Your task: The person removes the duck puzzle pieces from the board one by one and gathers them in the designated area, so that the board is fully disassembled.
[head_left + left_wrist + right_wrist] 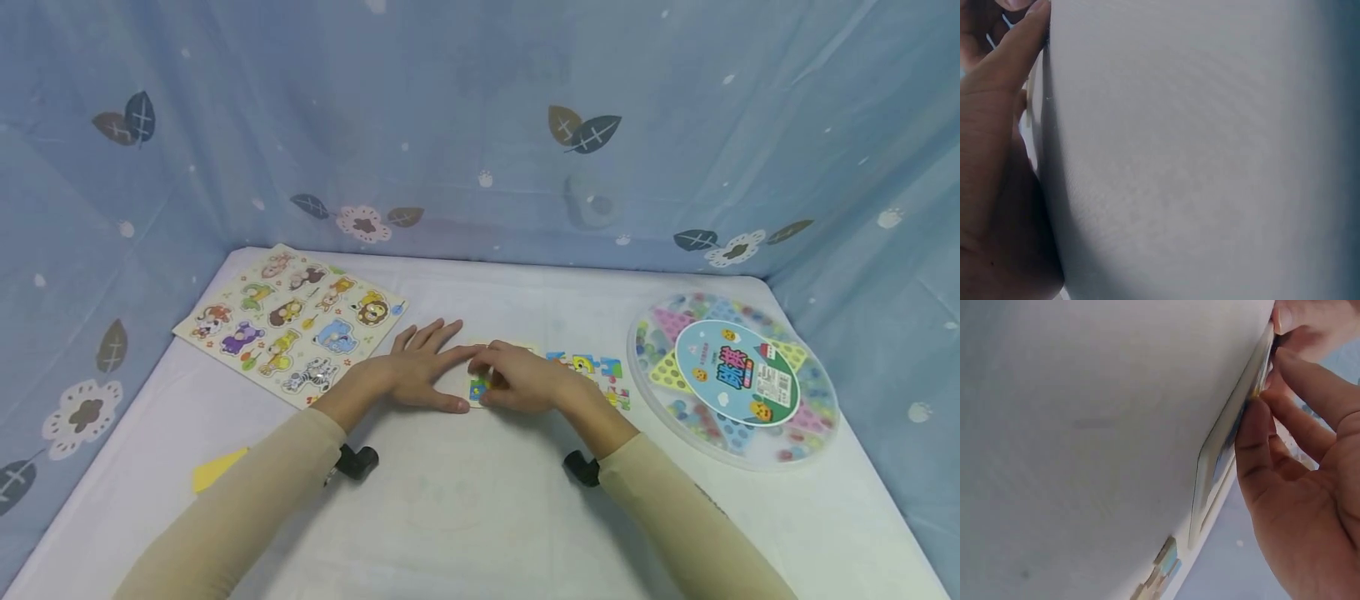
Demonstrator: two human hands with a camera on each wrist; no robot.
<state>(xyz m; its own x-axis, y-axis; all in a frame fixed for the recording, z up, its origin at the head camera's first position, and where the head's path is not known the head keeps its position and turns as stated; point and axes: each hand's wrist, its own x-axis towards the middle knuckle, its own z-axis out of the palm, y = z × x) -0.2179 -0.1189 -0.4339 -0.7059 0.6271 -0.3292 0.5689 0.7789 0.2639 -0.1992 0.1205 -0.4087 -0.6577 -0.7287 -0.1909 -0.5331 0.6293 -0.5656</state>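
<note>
A small pale jigsaw board (454,385) lies flat at mid-table, mostly covered by both hands. My left hand (420,371) spreads over its left side, fingers stretched and thumb along the near edge. Over the board, my right hand (525,379) has bent fingers and pinches a small jigsaw piece with thumb and fingertips; the fingers hide most of it. Blue and green printed pieces (477,389) show beside those fingertips. The right wrist view shows the board (1210,453) edge-on under the right hand. Loose jigsaw pieces (600,367) lie just right of the board.
An animal peg puzzle board (292,321) lies at the back left. On the right is a round, clear-lidded marble game box (738,379). A yellow piece (217,469) lies near the left forearm. Blue patterned cloth (480,133) hangs behind and beside the white table.
</note>
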